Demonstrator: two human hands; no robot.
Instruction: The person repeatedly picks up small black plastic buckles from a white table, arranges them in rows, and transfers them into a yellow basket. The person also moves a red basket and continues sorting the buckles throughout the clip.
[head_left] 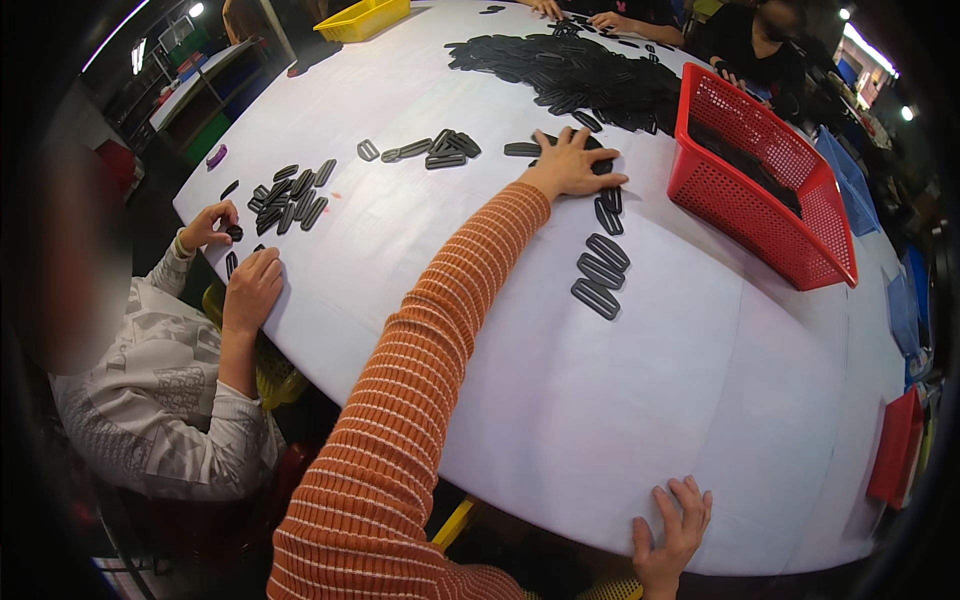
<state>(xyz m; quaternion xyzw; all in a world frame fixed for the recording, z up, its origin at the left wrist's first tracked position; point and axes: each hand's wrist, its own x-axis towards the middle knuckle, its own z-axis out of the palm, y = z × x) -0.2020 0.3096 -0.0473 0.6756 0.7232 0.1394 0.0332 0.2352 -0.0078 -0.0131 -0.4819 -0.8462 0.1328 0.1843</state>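
Note:
My left hand (575, 165) reaches far across the white table in an orange striped sleeve. Its fingers are spread over a few black oval slotted buckles, partly hidden under the palm. Just nearer than it, several loose buckles (602, 262) lie in a short line. A small group of the same buckles (452, 148) rests to its left, and a big heap of them (565, 75) spreads beyond. My right hand (675, 535) lies palm down at the near table edge, fingers apart, holding nothing.
A red perforated basket (760, 205) with black pieces inside stands at the right. At the left, a co-worker's hands (252, 285) are by another buckle pile (288, 200). More people sit across the table (650, 400). A yellow tray (362, 20) stands at the far edge.

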